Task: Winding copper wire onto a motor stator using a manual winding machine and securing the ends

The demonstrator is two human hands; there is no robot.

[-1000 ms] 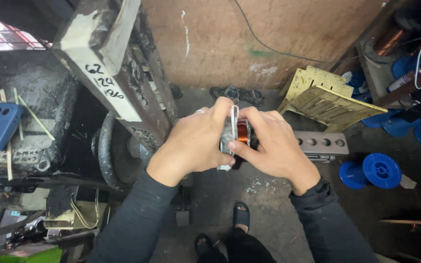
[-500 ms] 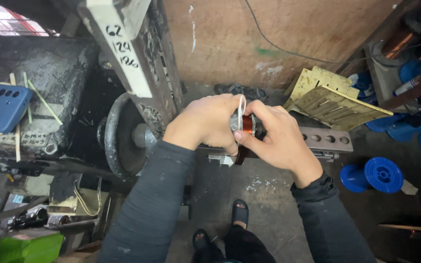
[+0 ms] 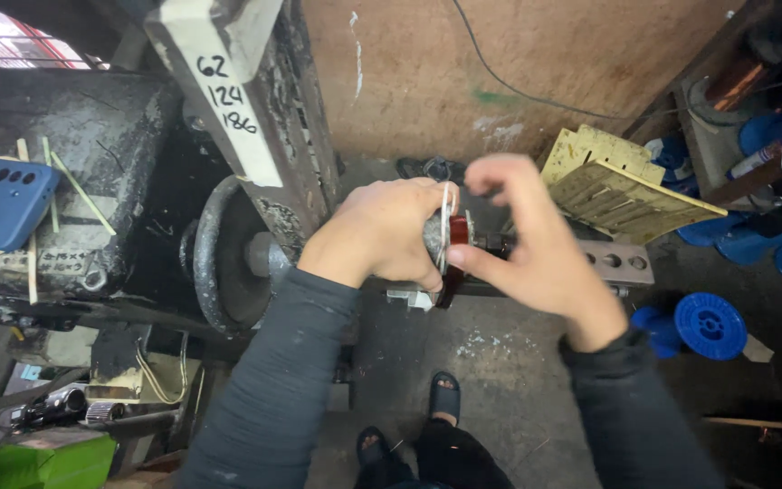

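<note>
Left hand (image 3: 382, 231) wrapped tight around a small wound coil (image 3: 452, 243) on the machine's spindle, just right of the dark flywheel (image 3: 224, 258). Right hand (image 3: 527, 240) pinched the coil's red edge from the other side. Blue spools (image 3: 708, 324) lay down on the floor, well apart.

Left hand (image 3: 382, 234) curled closed, right hand (image 3: 536, 249) beside it with fingertips pinching, dark-sleeved forearms converging upward

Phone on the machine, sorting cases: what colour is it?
Blue; the phone shows in the head view.
</note>
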